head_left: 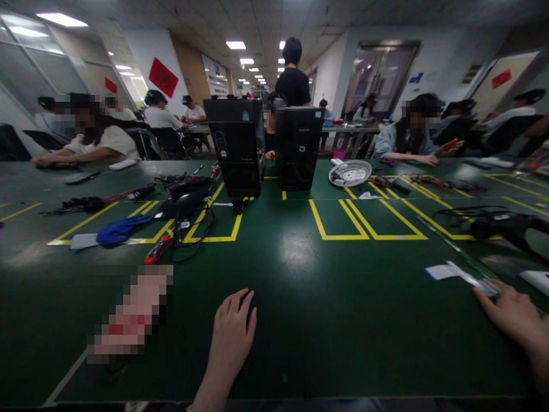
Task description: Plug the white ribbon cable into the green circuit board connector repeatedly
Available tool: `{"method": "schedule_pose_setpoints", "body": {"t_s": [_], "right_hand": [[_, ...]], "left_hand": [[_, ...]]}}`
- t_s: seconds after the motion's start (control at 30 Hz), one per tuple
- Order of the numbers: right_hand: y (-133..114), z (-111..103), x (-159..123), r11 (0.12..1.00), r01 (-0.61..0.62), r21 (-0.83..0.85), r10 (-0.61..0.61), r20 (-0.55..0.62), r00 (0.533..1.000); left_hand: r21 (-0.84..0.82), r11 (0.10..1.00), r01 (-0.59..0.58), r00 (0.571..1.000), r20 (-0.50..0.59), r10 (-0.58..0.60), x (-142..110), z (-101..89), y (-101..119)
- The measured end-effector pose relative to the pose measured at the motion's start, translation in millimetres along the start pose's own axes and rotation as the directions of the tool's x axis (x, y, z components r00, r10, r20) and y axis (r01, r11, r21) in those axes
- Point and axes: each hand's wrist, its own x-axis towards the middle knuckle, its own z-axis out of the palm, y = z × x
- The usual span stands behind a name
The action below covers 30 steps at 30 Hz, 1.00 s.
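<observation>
My left hand point(234, 323) lies palm down on the green tabletop point(326, 343), holding nothing, its thumb a little apart from the fingers. At the right side, my right hand point(510, 312) is closed on one end of a shiny, clear-looking plastic strip point(470, 278). A white piece with a blue edge point(441, 272) lies at the strip's far end; whether they are joined I cannot tell. Left of my left hand is a pixelated, pinkish long shape point(135, 315) whose kind is hidden. An orange-and-black screwdriver-like handle point(158, 249) lies beyond it.
Two black computer towers point(239, 149) point(301, 149) stand upright at the table's middle. Cables, a blue glove point(122, 229) and a dark hair dryer-like object point(182, 200) lie left. A white round grille point(350, 173) and a black cabled object point(493, 223) lie right. People sit opposite.
</observation>
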Motion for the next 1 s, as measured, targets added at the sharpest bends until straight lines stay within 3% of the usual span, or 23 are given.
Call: {"method": "schedule_pose_setpoints", "body": {"t_s": [0.1,0.2,0.3,0.47,0.77,0.87,1.0], "right_hand": [[-12.1,-12.0,-10.3,0.997,-0.023,0.074,0.026,-0.039,0.999],[-17.8,-17.3,-14.5,0.998,0.059,0.01,-0.058,-0.083,0.995],[-15.6,-12.4,-11.5,0.991,0.129,-0.032,-0.13,-0.029,0.991],[-17.9,-5.0,-14.8,0.979,0.185,0.081,-0.19,0.057,0.98],[-75.1,-24.6,-58.2,0.901,0.312,0.301,-0.343,0.054,0.938],[-98.2,-20.6,-64.1,0.824,0.421,0.378,-0.461,0.016,0.887],[-148.1,-21.6,-85.4,0.654,0.605,0.455,-0.685,0.016,0.728]], "left_hand": [[-0.004,1.0,-0.01,1.0,-0.009,0.01,-0.1,-0.1,0.2],[-0.009,1.0,-0.011,1.0,-0.012,0.011,-0.5,0.0,0.3],[-0.009,1.0,-0.006,1.0,-0.006,0.006,-0.9,0.3,0.2],[0.002,1.0,-0.006,1.0,-0.008,0.006,-0.7,0.5,0.1],[-0.004,1.0,-0.004,1.0,-0.012,0.004,-1.4,0.5,-0.9],[0.0,1.0,-0.003,1.0,0.0,0.003,-1.8,1.1,-1.6],[0.006,1.0,-0.007,1.0,0.001,0.007,-1.6,1.9,-1.4]]}}
